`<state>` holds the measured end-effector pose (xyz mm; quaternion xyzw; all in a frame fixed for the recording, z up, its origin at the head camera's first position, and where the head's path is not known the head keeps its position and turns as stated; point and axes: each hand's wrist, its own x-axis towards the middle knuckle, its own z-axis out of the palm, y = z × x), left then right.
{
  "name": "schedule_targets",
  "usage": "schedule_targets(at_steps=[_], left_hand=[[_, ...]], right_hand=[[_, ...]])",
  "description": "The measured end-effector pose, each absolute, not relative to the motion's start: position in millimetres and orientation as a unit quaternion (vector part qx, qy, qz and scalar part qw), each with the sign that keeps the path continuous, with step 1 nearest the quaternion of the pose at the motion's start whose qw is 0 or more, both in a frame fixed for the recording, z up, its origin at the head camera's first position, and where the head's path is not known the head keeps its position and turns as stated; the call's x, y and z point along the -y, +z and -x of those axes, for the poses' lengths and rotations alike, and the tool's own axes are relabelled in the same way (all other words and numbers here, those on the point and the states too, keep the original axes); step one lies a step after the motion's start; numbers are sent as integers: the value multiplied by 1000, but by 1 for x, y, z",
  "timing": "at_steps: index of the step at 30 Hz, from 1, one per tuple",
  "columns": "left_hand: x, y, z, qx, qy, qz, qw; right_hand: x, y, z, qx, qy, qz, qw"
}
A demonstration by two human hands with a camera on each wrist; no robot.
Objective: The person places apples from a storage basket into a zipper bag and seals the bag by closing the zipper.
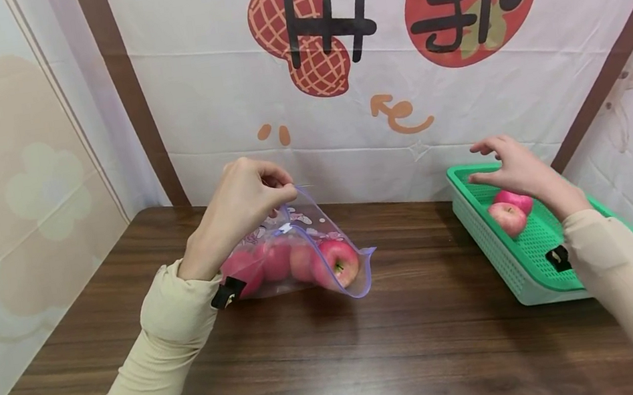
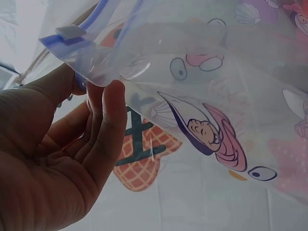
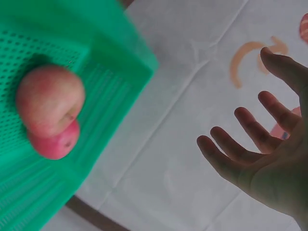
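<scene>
My left hand (image 1: 252, 196) pinches the top edge of a clear zip bag (image 1: 326, 223) with a purple rim and printed cartoon figures. Several red apples (image 1: 342, 262) lie inside the bag on the table, one close to its raised mouth. In the left wrist view the bag's white slider (image 2: 70, 32) sits by the pinched corner. Above the green basket (image 1: 479, 228) hovers my right hand (image 1: 516, 173), fingers spread and slightly bent, holding nothing. Two apples (image 3: 50, 101) rest in the basket, below that hand.
The brown wooden table (image 1: 410, 346) carries both bag and basket. Behind it hangs a white printed cloth (image 1: 204, 92), with another cloth wall (image 1: 1, 201) on the left. The basket stands at the table's right side, near the back cloth.
</scene>
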<state>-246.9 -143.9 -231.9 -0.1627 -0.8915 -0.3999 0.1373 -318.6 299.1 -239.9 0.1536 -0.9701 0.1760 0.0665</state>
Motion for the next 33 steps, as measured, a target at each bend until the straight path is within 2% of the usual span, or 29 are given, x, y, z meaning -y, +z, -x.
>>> schedule_targets(at_steps=[17,33], left_hand=[[145,-238,245,889,-396,171,152],[146,-239,246,888,-396,174,156]], right_hand=[[-355,-273,351,980,153,-125,-17],[-377,-312,364,984,125,-99,-81]])
